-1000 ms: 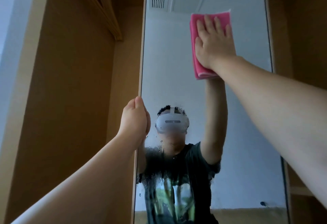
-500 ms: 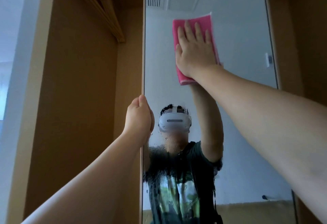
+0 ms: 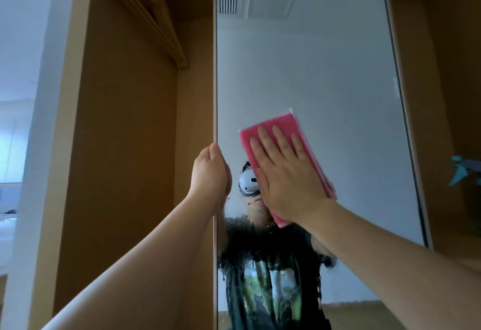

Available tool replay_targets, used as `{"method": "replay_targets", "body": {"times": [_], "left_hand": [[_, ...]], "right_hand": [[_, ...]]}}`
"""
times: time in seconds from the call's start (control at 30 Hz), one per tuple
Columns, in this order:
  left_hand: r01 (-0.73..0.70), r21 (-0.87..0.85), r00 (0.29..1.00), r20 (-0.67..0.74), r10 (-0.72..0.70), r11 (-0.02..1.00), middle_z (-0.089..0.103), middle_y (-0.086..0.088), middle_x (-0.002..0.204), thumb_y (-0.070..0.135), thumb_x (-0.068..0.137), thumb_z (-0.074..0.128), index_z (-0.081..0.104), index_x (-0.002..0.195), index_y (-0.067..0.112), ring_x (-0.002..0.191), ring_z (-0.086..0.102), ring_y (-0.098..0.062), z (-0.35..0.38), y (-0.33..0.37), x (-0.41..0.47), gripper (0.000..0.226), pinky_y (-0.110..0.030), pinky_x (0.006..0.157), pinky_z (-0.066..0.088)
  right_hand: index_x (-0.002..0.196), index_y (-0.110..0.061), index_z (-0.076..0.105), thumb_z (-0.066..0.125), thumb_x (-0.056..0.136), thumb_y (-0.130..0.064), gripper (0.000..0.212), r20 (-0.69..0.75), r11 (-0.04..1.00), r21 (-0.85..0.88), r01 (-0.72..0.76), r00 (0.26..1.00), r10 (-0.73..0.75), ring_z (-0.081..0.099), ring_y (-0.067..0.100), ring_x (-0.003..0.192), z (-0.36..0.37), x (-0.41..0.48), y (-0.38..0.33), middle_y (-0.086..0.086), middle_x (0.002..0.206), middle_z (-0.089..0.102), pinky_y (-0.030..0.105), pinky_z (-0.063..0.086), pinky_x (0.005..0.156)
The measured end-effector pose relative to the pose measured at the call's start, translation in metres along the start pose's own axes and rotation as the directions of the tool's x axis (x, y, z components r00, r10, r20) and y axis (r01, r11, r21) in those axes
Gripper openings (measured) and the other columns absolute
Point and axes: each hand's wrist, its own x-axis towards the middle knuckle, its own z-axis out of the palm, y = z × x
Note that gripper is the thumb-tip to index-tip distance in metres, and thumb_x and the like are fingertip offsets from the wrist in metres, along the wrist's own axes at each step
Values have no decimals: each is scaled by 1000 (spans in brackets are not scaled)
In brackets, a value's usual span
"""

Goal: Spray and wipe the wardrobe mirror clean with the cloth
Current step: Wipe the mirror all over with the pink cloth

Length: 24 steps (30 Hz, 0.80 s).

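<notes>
**Cloth sweeps down from the top of the glass to the wet band**

Head view: within the last second the right hand [image 3: 289, 176] has carried the folded pink cloth [image 3: 273, 123] from high on the wardrobe mirror [image 3: 325, 69] down and to the left, to mid-height. It lies flat, fingers straight, pressing the cloth against the glass just above the spray droplets [image 3: 242, 241]. The left hand [image 3: 210, 173] has stayed put, fingers curled round the mirror door's left edge.

Likely risks:
- The cloth is only pinned under a flat palm, so on wet glass it could slide out.
- If the left grip eases, the push may swing the door.
- Droplets below could run or dry into streaks before they are wiped.
</notes>
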Motion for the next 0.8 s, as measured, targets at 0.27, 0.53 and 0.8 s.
{"method": "replay_targets", "body": {"times": [0.27, 0.53, 0.8], "left_hand": [[40, -29, 998, 51, -39, 999, 51, -18, 70, 33, 95, 30, 48, 80, 11, 56, 42, -24, -9, -1, -10, 32, -29, 42, 36], [28, -18, 992, 126, -26, 999, 53, -18, 71, 17, 96, 36, 51, 82, -6, 59, 43, -25, -24, -12, -23, 31, -38, 56, 37], [-46, 62, 971, 238, 30, 997, 50, -8, 71, 17, 102, 36, 58, 128, 34, 67, 44, -21, -39, -17, -33, 38, -35, 63, 37]], "right_hand": [[149, -12, 33, 27, 98, -38, 58, -31, 992, 22, 124, 992, -123, 23, 34, 145, 1, -27, 11, 13, 156, 28, 54, 17, 117], [149, -14, 29, 20, 99, -43, 59, 17, 996, -4, 92, 996, -92, 21, 34, 146, -2, -3, 19, 12, 156, 26, 57, 14, 117], [154, -18, 16, 10, 95, -43, 64, -36, 997, 8, -79, 996, 79, 10, 33, 148, -28, 94, 28, 10, 161, 13, 52, -2, 119]]}}
